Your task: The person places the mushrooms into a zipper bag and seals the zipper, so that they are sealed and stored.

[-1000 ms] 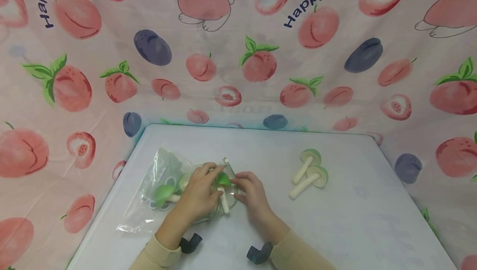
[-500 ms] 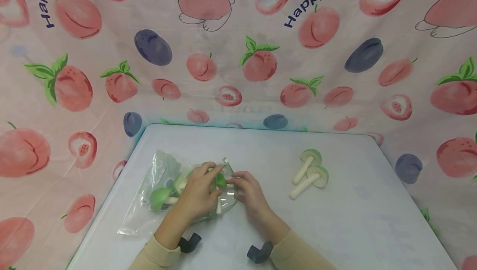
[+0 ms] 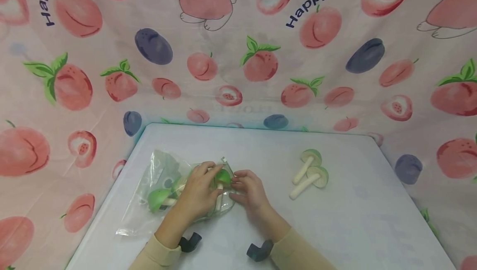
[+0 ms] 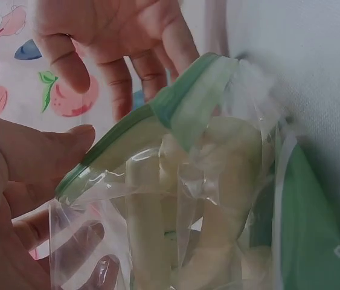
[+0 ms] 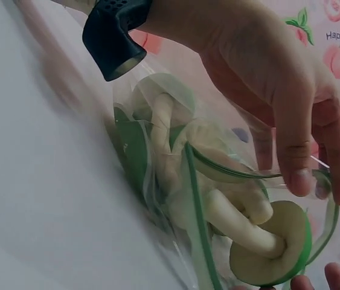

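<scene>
A clear zip bag (image 3: 159, 163) with a green rim lies on the left of the table, holding several toy mushrooms with green caps and pale stems. My left hand (image 3: 201, 191) pinches the rim of its mouth between thumb and fingers, as the right wrist view shows. One mushroom (image 5: 257, 241) sits at that mouth, cap outward and stem pointing inward. Beside its cap is my right hand (image 3: 251, 191), fingertips touching or very near it. The left wrist view shows the right hand's fingers (image 4: 118, 81) loosely extended behind the rim, with nothing visible between them.
Two more green-capped mushrooms, one farther back (image 3: 312, 157) and one overlapping in front (image 3: 318, 177), lie on the right of the white table (image 3: 357, 220). A fruit-patterned cloth (image 3: 231, 67) hangs behind. Black camera mounts sit at both wrists.
The mushroom at the bag's mouth has shifted left into the opening, its stem now behind the plastic. My right hand's fingers have moved slightly at its cap. The left hand stays in place.
</scene>
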Available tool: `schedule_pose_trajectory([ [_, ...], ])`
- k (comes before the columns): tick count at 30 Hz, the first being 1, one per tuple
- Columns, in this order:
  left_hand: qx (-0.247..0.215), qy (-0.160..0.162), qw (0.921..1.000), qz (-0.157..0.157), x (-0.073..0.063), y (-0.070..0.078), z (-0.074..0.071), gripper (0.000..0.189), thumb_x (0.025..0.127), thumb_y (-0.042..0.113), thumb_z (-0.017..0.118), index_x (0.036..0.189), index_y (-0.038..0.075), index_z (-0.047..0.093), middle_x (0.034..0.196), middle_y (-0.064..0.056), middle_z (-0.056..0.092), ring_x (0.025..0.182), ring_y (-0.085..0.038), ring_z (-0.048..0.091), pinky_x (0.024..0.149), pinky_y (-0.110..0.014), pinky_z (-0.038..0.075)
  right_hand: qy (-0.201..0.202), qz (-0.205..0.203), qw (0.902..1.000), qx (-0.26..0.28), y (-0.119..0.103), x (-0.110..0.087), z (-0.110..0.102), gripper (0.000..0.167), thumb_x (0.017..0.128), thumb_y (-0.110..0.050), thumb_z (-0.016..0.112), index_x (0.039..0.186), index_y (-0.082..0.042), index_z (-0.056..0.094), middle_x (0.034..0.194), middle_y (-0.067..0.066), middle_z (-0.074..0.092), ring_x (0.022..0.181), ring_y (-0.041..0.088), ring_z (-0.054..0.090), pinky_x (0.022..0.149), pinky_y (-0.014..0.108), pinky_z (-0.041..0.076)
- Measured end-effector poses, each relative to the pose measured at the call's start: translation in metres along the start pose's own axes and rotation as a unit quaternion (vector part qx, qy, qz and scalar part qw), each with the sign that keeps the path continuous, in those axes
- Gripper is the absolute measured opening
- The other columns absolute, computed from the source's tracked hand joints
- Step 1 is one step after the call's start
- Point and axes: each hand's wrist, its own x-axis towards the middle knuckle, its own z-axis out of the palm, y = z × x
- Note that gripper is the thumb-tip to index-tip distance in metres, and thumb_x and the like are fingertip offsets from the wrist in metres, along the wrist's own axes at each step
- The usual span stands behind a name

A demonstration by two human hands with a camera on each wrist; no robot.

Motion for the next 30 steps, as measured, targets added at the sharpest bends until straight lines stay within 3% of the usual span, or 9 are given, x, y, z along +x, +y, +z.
schedule_pose_trajectory([
  [4,-0.004,-0.001,1.0000,-0.005,0.000,0.000,-0.001,0.072,0.081,0.012,0.093,0.147,0.012,0.065,0.140,-0.004,0.063,0.131,-0.032,0.061,0.110,-0.051,0.053,0.012,0.003,0.9999,0.012,0.006,0.001,0.003,0.040,0.103,-0.013,0.046,0.139,0.006,0.050,0.128,0.020,0.062,0.134,0.044,0.062,0.108,0.062,0.056],
  [12,-0.014,0.000,0.9998,-0.012,0.001,0.002,-0.005,0.069,0.082,0.010,0.093,0.146,0.015,0.066,0.142,-0.003,0.062,0.129,-0.030,0.062,0.107,-0.051,0.055,0.000,-0.009,0.9998,-0.017,0.006,0.001,0.008,0.043,0.105,-0.019,0.046,0.140,0.006,0.049,0.145,0.028,0.056,0.144,0.048,0.053,0.114,0.065,0.050],
  [18,-0.012,-0.003,0.9998,-0.018,0.000,0.002,-0.008,0.070,0.083,0.011,0.092,0.147,0.017,0.066,0.143,-0.002,0.062,0.128,-0.029,0.061,0.106,-0.050,0.055,-0.015,-0.014,0.9988,-0.045,0.006,0.001,0.010,0.044,0.106,-0.022,0.044,0.140,0.006,0.049,0.146,0.026,0.059,0.148,0.047,0.050,0.116,0.067,0.048],
  [30,-0.001,0.027,0.9996,0.004,-0.001,0.001,-0.010,0.071,0.078,0.009,0.095,0.144,0.014,0.068,0.139,-0.005,0.063,0.119,-0.029,0.062,0.097,-0.048,0.055,-0.045,-0.009,0.9967,-0.067,0.003,0.002,0.013,0.046,0.105,-0.026,0.047,0.139,0.004,0.055,0.146,0.021,0.058,0.151,0.043,0.046,0.120,0.072,0.040],
])
